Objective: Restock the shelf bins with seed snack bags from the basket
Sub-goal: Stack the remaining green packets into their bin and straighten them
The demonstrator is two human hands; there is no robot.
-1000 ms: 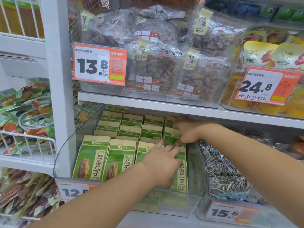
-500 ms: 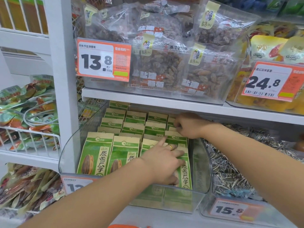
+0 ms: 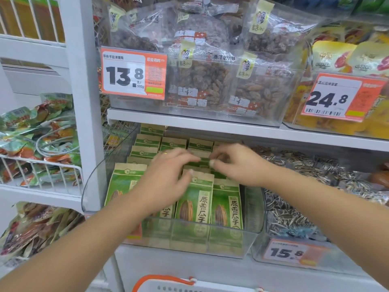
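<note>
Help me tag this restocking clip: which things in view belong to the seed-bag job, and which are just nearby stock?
Part of the job:
- green seed bags
- clear bin holding them
- left hand and right hand, both on the bag tops
- orange-handled basket

Just nearby:
- raisin bags
- 13.8 price tag
- loose sunflower seeds
- wire-basket snacks

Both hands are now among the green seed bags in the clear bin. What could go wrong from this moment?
1. The left hand and right hand work among tightly packed upright green bags; a push may tip a row or crease the paper tops.
2. The left forearm crosses the front bags and could drag one over the low front wall of the bin.
3. The basket sits right below the shelf, out of sight while reaching.
</note>
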